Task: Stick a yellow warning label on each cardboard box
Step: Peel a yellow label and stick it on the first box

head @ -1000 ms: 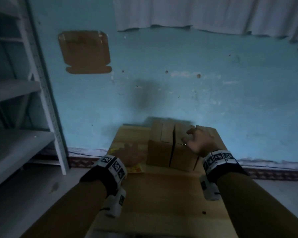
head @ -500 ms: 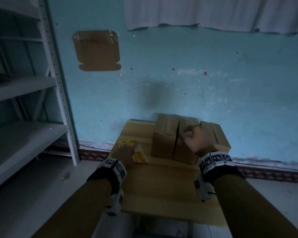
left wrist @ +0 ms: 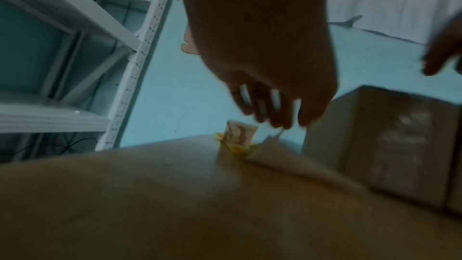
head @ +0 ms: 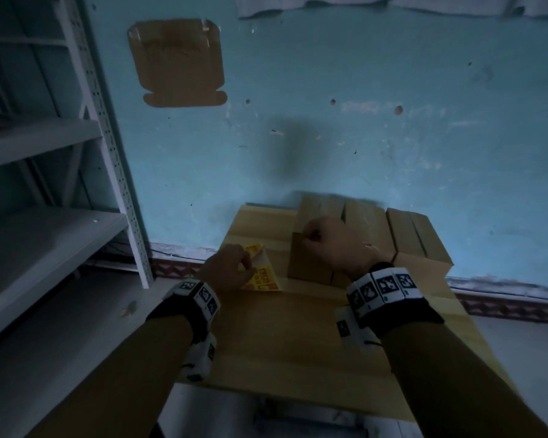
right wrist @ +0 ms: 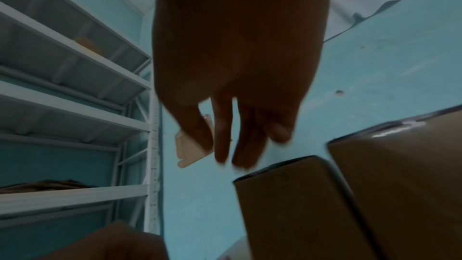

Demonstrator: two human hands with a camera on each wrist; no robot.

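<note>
Three plain cardboard boxes stand in a row at the table's far end: left box (head: 310, 263), middle box (head: 366, 222), right box (head: 418, 238). I see no label on any of them. A yellow label sheet (head: 264, 276) lies left of the boxes, its near corner curled up and showing white backing. My left hand (head: 244, 263) is at that raised corner, fingers curled on it; in the left wrist view the fingertips (left wrist: 275, 120) hang just over the sheet (left wrist: 238, 135). My right hand (head: 310, 237) hovers over the left box, fingers loosely curled, with nothing seen in it.
The wooden table (head: 298, 336) stands against a blue wall. A white metal shelf unit (head: 114, 153) is on the left. A brown cardboard patch (head: 178, 61) is stuck on the wall, and a white curtain (head: 393, 1) hangs above.
My right hand has moved left from the middle box to over the left box. My left hand has stayed at the label sheet, whose corner now curls up.
</note>
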